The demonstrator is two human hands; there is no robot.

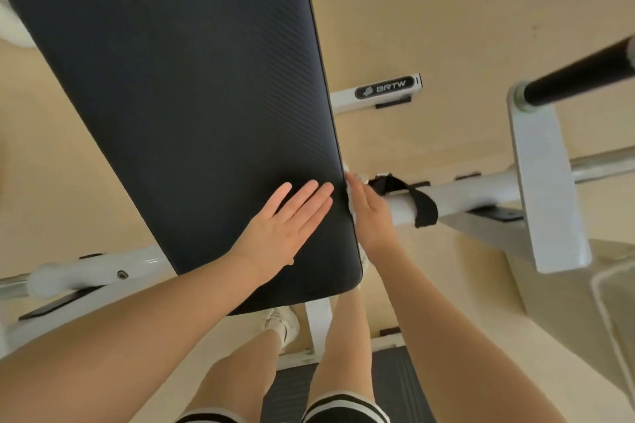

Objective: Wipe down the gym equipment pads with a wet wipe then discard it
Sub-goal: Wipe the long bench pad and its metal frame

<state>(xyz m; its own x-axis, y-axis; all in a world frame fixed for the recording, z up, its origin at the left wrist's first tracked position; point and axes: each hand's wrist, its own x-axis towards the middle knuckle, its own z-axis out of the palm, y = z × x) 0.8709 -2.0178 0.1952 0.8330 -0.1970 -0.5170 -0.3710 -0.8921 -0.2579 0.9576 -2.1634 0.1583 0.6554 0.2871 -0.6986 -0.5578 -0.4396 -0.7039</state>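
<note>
Nearest me I see two bare legs and a pale shoe [280, 323] on a tan floor [446, 10], with a dark ribbed mat [395, 385] just beside the right leg. A white upright post [319, 323] stands between the legs, under the near end of the pad [178, 96].

My left hand [281, 230] lies flat and open on the pad's near right corner, fingers spread, holding nothing. My right hand [369, 213] presses a white wipe [351, 203] against the pad's right side edge; the fingers fold over the wipe, which shows only as a thin crumpled strip between palm and pad.

The pad is long, black and faintly ribbed, with rounded corners, and runs away from me toward the upper left. A white tube [457, 194] wrapped by a black strap [417, 203] sits right behind my right hand, crowding that side. A flat grey bracket [546, 189] carrying a black roller [580, 75] stands further right. On the left, another white tube [89, 271] passes under the pad. Beyond, a white foot bar [374, 91] reads BRTW, with open floor around it.
</note>
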